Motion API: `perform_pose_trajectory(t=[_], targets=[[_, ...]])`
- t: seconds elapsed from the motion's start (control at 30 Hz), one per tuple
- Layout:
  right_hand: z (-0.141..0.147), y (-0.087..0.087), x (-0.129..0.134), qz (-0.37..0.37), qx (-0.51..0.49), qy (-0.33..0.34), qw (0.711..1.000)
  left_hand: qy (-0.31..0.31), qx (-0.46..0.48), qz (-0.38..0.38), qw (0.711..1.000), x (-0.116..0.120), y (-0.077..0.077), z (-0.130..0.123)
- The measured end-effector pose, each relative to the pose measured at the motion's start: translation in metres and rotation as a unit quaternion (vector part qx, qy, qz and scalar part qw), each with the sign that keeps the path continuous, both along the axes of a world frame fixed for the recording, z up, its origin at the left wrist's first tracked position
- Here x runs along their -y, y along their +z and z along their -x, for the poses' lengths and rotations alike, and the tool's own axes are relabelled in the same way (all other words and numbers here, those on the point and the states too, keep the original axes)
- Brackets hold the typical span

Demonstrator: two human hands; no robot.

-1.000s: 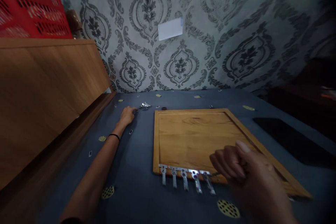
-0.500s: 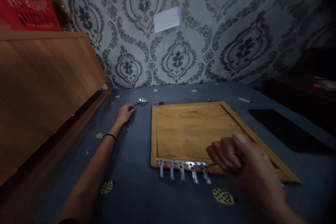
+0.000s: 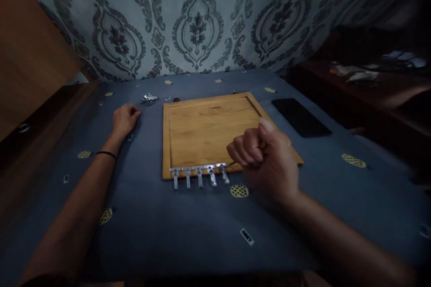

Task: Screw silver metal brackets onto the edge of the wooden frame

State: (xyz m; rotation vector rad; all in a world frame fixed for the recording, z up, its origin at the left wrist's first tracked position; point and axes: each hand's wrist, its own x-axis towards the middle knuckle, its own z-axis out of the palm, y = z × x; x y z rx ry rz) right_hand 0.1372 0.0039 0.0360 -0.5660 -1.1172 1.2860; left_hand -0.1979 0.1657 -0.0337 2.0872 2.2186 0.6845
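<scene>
Several metal clips [image 3: 200, 176] sit in a row along the near edge of a wooden board [image 3: 208, 132] with a raised rim. My right hand [image 3: 269, 157] is closed in a fist over the board's near right part, gripping a thin tool whose tip reaches the rightmost clip; most of the tool is hidden in the fist. My left hand [image 3: 125, 119] rests on the blue cloth left of the board, fingers curled together; whether they hold something small I cannot make out. Just beyond it lies a small pile of metal pieces [image 3: 149, 99].
The patterned blue cloth [image 3: 188, 233] covers the surface. A black flat object [image 3: 301, 118] lies right of the board. Wooden furniture [image 3: 33, 45] stands at the left, a patterned wall [image 3: 198, 27] behind, and a dark ledge with small items [image 3: 360, 74] at the right.
The whole view has shifted, so the board and hands appear further left and higher. Against the board, my right hand keeps nearly the same place at the rightmost clip; my left hand stays beside the pile.
</scene>
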Motion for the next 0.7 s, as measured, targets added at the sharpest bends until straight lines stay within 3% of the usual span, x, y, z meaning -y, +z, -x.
perform_pose_trajectory(t=[0.2, 0.33, 0.4, 0.5, 0.6, 0.7], targets=[[-0.002, 0.001, 0.0, 0.006, 0.001, 0.014, 1.0, 0.007, 0.027, -0.008, 1.0, 0.006, 0.012, -0.006], [-0.003, 0.001, 0.0, 0.006, 0.003, 0.017, 1.0, -0.001, 0.076, -0.01, 0.997, 0.015, 0.035, -0.01], [-0.003, 0.0, 0.0, 0.005, 0.003, 0.016, 1.0, -0.034, 0.107, 0.007, 0.994, 0.022, 0.05, -0.019], [-0.004, -0.001, 0.0, 0.002, -0.002, 0.01, 1.0, -0.106, 0.149, 0.041, 0.982, 0.036, 0.068, -0.047], [-0.003, 0.0, 0.0, 0.003, -0.008, 0.014, 1.0, -0.22, 0.174, 0.093, 0.955, 0.06, 0.079, -0.092], [-0.003, 0.001, -0.001, -0.003, -0.021, 0.019, 1.0, -0.389, 0.154, 0.164, 0.893, 0.09, 0.082, -0.14]])
